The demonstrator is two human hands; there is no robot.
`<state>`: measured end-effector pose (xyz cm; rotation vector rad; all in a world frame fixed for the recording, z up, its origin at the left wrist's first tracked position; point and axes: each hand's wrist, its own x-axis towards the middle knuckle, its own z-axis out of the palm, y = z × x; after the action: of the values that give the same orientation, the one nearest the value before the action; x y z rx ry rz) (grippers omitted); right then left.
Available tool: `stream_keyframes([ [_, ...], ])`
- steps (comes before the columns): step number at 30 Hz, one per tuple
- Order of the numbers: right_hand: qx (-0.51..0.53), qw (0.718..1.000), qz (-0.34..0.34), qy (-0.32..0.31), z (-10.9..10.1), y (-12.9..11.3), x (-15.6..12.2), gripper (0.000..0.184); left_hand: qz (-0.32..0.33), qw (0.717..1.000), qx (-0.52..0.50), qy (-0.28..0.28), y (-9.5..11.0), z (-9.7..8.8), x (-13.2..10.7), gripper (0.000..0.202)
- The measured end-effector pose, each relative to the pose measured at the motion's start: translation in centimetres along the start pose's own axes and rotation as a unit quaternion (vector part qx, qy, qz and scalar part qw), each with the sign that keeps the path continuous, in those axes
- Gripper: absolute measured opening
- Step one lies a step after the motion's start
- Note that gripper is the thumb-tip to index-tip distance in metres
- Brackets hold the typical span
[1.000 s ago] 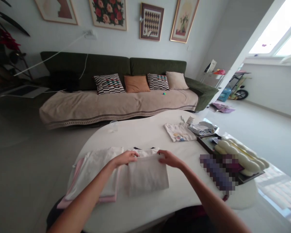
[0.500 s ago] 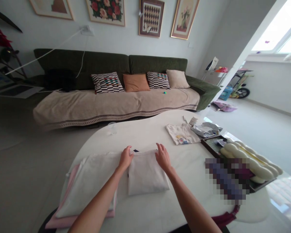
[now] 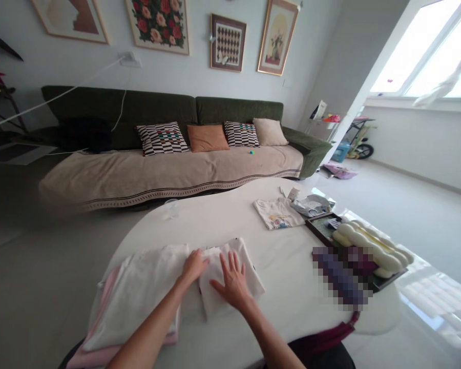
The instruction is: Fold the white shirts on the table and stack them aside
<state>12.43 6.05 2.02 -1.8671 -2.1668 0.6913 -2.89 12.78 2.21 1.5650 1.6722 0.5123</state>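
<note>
A folded white garment (image 3: 249, 266) lies on the white oval table (image 3: 223, 215) in front of me. My right hand (image 3: 232, 279) lies flat on top of it, fingers spread. My left hand (image 3: 194, 266) rests on the garment's left edge with the fingers curled slightly down onto the cloth. Just left of it sits a stack of folded clothes (image 3: 134, 302), white on top and pink underneath.
Farther right on the table lie a small printed white shirt (image 3: 277, 213), a crumpled pale cloth (image 3: 312, 205) and a dark tray (image 3: 322, 230) with a cream ridged cushion (image 3: 372, 246). A clear glass (image 3: 171, 208) stands near the far edge. A green sofa (image 3: 169, 138) runs behind.
My right hand has slid from the garment's far right edge to its middle and pressed flat. The left hand moved slightly nearer along the left edge. The view has shifted a little.
</note>
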Motion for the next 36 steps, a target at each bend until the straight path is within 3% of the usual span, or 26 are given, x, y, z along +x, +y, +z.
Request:
stream_keyframes([
  [3,0.062,0.998,0.025,0.009,1.9,-2.1,-3.5,0.1,-0.028,0.989,-0.086,-0.117,1.1,-0.7,-3.1,0.039],
  [5,0.199,0.978,0.021,0.057,2.5,-2.9,-5.2,0.093,-0.025,0.971,-0.154,-0.183,2.1,-0.9,-5.5,0.045],
  [6,0.292,0.952,0.018,0.088,2.4,-3.0,-5.6,0.085,-0.019,0.961,-0.186,-0.206,2.8,-1.1,-6.6,0.049],
  [9,0.493,0.861,0.027,0.122,0.0,-2.0,-5.3,0.062,0.026,0.921,-0.305,-0.242,5.2,-2.3,-8.6,0.053],
  [11,0.526,0.845,0.046,0.086,-2.6,-0.3,-4.2,0.052,0.067,0.898,-0.382,-0.207,6.6,-3.4,-8.8,0.052],
  [13,0.529,0.845,0.063,0.045,-5.2,1.9,-3.0,0.045,0.084,0.907,-0.397,-0.109,7.4,-4.3,-8.0,0.048],
  [16,0.512,0.852,0.106,0.013,-7.8,5.9,-1.9,0.038,0.042,0.948,-0.313,0.03,6.8,-3.9,-6.3,0.045],
  [19,0.455,0.871,0.184,0.013,-8.6,9.7,-2.2,0.036,-0.022,0.97,-0.234,0.063,4.4,-1.5,-5.4,0.044],
  [23,0.34,0.904,0.258,0.016,-7.5,12.8,-3.3,0.032,-0.064,0.986,-0.131,0.085,1.4,2.7,-6.0,0.039],
  [28,0.202,0.947,0.249,0.032,-5.0,12.2,-3.1,0.031,-0.075,0.988,-0.03,0.131,0.2,5.4,-7.1,0.048],
  [36,0.102,0.969,0.218,0.053,-3.3,9.8,-1.5,0.026,-0.066,0.994,0.029,0.077,0.3,6.2,-8.8,0.034],
])
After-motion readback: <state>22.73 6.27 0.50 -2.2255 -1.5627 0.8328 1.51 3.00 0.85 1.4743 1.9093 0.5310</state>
